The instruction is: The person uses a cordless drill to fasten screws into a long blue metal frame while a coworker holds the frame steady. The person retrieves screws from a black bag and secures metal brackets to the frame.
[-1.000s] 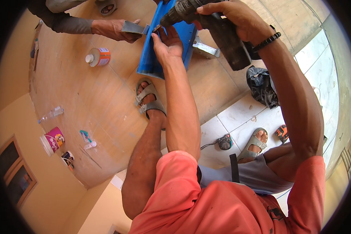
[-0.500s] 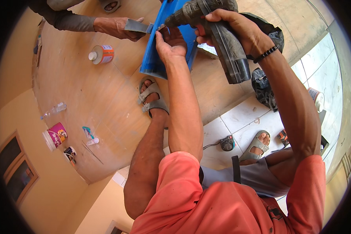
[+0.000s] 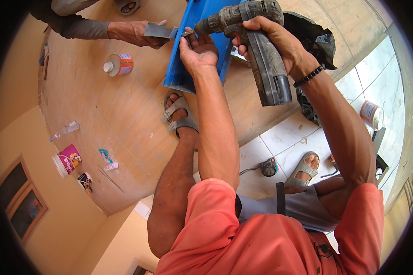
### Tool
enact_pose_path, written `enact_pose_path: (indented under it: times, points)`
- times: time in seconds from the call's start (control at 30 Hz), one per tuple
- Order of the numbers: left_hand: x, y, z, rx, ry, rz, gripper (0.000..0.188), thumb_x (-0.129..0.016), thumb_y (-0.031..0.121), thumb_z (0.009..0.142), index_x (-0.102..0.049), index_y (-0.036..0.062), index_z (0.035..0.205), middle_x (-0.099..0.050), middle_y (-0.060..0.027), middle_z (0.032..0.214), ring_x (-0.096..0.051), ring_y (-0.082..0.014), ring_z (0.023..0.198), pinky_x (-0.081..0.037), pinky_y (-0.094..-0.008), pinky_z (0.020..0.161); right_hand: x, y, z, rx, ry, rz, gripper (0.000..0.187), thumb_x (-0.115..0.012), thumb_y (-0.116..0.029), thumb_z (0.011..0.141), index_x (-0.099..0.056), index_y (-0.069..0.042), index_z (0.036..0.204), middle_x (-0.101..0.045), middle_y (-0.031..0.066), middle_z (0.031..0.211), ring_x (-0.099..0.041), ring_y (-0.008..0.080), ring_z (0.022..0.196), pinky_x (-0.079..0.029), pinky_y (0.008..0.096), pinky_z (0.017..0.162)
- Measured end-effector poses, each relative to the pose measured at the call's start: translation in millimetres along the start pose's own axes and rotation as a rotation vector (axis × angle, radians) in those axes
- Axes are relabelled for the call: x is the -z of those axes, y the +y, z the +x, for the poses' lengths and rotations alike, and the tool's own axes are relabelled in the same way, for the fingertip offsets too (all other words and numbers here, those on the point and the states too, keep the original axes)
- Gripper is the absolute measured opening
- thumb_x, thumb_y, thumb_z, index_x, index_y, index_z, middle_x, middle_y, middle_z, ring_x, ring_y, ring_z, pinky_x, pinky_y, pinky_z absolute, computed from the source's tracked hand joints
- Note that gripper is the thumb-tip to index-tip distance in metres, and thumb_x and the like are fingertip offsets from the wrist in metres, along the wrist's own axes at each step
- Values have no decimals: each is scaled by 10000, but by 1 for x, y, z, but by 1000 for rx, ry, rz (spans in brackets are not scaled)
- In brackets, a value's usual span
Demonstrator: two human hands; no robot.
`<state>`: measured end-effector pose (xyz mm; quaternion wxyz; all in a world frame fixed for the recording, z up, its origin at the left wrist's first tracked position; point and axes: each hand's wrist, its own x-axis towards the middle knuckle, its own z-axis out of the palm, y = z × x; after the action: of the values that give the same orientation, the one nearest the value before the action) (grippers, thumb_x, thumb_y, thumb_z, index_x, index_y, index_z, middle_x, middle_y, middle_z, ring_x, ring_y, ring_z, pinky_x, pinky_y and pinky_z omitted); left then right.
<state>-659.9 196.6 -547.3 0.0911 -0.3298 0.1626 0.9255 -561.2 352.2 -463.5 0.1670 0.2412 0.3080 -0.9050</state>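
Note:
My right hand (image 3: 280, 43) is wrapped round the handle of a dusty, dark cordless drill (image 3: 268, 68). The drill lies sideways, its chuck pointing left at the wall of a long blue channel (image 3: 179, 62). Inside the channel, palm up, is my left hand (image 3: 202, 52). Its thumb and fingers close at the channel wall, beside the drill's tip; what they pinch there is too small to make out. From the left, another person's hand (image 3: 133, 35) presses a grey flat-sided block (image 3: 159, 30) against the outside of the same wall.
An orange-labelled can (image 3: 119, 64) stands on the floor to the left. Farther left lie a plastic bottle (image 3: 66, 130) and a pink-and-white bucket (image 3: 67, 160). Black plastic bags (image 3: 323, 43) sit beyond my right hand. A black-and-red tool (image 3: 268, 167) rests on white tiles near my foot.
The drill and my right hand have shifted slightly right and down, with the drill's body tilting a little. My left hand has moved slightly left, still in the channel.

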Motion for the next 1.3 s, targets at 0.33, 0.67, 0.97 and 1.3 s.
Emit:
enact_pose_path:
  times: [0.33, 0.67, 0.97, 1.3]
  points:
    - [3, 4, 9, 63, -49, -73, 229, -461, 304, 974, -533, 96, 1036, -621, -8, 996, -589, -268, 943, -493, -453, 841, -2, 11, -16, 63, 52, -46, 367, -624, -216, 835, -560, 69, 1058, -654, 139, 873, -658, 175, 672, -579, 279, 608]
    - [-2, 1, 3, -14, -66, 173, 269, -411, 364, 996, -526, 146, 1102, -607, 28, 1051, -532, -204, 997, -398, -400, 838, 8, 7, -13, 133, -36, 80, 320, -614, -204, 831, -577, 68, 995, -655, 149, 847, -661, 179, 660, -587, 278, 609]
    - [-4, 0, 1, -53, 44, 212, 247, -453, 350, 976, -587, 143, 967, -600, 38, 985, -527, -192, 1000, -361, -389, 876, 6, 10, -3, 56, -59, 132, 420, -612, -227, 854, -527, 84, 1123, -660, 176, 892, -674, 173, 679, -599, 251, 565]
    - [-2, 0, 0, -39, 5, 187, 242, -482, 333, 957, -613, 130, 957, -628, 45, 968, -537, -200, 959, -380, -374, 839, 3, 3, 7, 64, -53, 144, 339, -632, -200, 838, -549, 79, 1011, -638, 179, 865, -668, 206, 668, -603, 299, 615]
